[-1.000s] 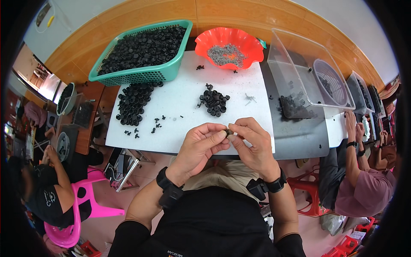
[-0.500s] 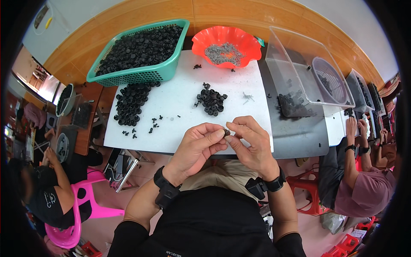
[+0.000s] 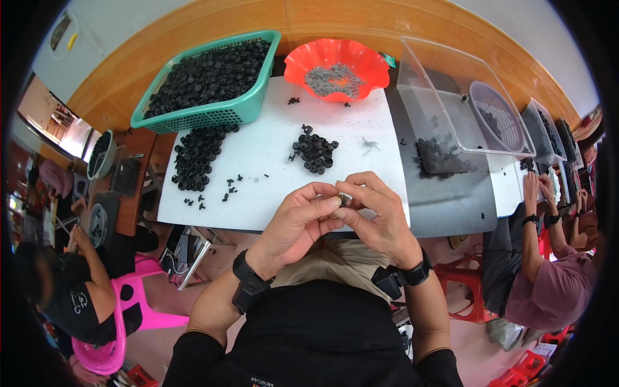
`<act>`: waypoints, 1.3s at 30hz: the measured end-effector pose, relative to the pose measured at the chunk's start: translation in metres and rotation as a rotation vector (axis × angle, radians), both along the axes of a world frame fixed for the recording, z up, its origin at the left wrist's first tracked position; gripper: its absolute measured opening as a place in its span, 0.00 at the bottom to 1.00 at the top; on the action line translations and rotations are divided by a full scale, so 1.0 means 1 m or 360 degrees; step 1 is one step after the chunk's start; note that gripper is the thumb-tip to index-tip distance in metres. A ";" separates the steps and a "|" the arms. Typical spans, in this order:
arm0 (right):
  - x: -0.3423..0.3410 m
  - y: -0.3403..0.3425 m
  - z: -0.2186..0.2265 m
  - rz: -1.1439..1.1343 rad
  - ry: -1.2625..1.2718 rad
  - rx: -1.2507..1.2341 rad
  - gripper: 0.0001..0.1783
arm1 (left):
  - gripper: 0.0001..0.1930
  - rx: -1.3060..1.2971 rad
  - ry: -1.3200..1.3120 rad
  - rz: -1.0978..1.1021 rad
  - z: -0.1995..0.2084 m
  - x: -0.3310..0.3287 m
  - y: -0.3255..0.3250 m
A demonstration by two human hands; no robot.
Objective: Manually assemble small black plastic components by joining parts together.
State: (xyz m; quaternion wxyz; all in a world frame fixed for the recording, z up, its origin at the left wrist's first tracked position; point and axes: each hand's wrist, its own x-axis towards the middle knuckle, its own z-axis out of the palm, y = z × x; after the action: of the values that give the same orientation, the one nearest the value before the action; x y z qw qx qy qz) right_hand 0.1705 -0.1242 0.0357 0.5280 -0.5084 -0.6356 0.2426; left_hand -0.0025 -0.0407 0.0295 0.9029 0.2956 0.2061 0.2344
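"Dark part [image 3: 345, 200], pinched between two bare hands just below the centre of the frame, over the near edge of a white surface [image 3: 264, 209]."

"And how do the hands stand?"

"Both narrow. The left hand [image 3: 300, 213] grips it between thumb and curled fingers; the right hand [image 3: 379, 213] closes on it from the other side, thumb below, forefinger above. Fingertips hide most of its shape."

"What has changed over the past second?"

"Little beyond the fingertips. The right forefinger sits slightly differently, and a pale sliver now seems to show above the part, too small to identify."

"And around them?"

"The small heap of black caps [image 3: 316, 155] at centre, the larger heap [image 3: 195, 158] at left and the pale pins [image 3: 369, 146] to the right of centre look the same as before. The red bowl [image 3: 373, 92] remains at upper centre, the green basket [image 3: 248, 111] at upper left."

"Meaning?"

"Most likely a fine adjustment to one part, with nothing yet set down."
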 end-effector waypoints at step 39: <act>-0.006 -0.003 -0.025 -0.0358 0.0004 0.0479 0.13 | 0.08 -0.0048 -0.0028 0.0191 -0.004 0.010 -0.019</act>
State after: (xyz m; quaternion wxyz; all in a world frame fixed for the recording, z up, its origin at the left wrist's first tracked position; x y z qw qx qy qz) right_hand 0.1645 -0.1275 0.0106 0.6227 -0.4913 -0.6031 0.0847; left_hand 0.0078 -0.0594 0.0259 0.8933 0.2669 0.2191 0.2876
